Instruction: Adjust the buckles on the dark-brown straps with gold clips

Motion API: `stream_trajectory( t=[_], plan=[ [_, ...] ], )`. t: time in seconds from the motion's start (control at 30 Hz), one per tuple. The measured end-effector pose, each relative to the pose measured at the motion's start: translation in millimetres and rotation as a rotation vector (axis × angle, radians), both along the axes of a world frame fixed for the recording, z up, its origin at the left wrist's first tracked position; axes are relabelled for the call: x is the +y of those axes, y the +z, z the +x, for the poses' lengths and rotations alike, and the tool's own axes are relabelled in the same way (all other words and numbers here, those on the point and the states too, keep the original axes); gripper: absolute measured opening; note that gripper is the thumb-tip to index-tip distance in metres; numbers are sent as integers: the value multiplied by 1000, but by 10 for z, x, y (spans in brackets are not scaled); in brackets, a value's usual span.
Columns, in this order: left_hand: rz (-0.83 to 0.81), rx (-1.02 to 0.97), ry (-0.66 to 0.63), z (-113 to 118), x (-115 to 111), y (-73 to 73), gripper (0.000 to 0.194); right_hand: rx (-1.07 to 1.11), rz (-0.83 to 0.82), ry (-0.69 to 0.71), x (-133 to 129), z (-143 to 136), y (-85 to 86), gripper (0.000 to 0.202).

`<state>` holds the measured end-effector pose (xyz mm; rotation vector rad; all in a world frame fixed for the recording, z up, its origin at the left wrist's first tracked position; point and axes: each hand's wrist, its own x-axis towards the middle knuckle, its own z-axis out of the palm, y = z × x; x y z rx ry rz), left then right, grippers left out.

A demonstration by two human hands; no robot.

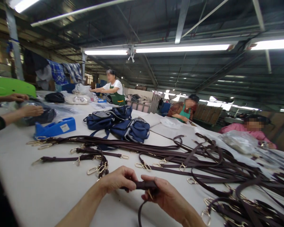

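Observation:
My left hand [121, 180] and my right hand [162, 194] both grip a dark brown strap [142, 185] near the front of the table. Thumb and fingers of the left hand pinch one stretch of it. A gold-coloured metal fitting shows by the fingers of the right hand, and a loose length of strap hangs below. Just beyond my left hand lies a small bunch of brown straps [85, 156] with gold clasps. Many more brown straps [161, 152] with gold clips stretch across the table behind and to the right of my hands.
Navy blue bags [132, 129] lie behind the straps. A blue tape dispenser [55, 127] stands at left, near another person's hands [30, 110] and a dark bagged item. Further off, co-workers [115, 88] stand around the white table [49, 183]. A clear plastic bag [239, 141] lies at right.

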<state>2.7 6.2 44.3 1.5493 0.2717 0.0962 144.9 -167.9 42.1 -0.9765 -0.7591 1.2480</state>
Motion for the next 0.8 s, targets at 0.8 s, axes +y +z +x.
stream_trajectory(
  t=[0.8],
  plan=[
    [135, 90, -45, -17, 67, -84, 29, -920, -230, -82, 67, -26, 85, 32]
  ],
)
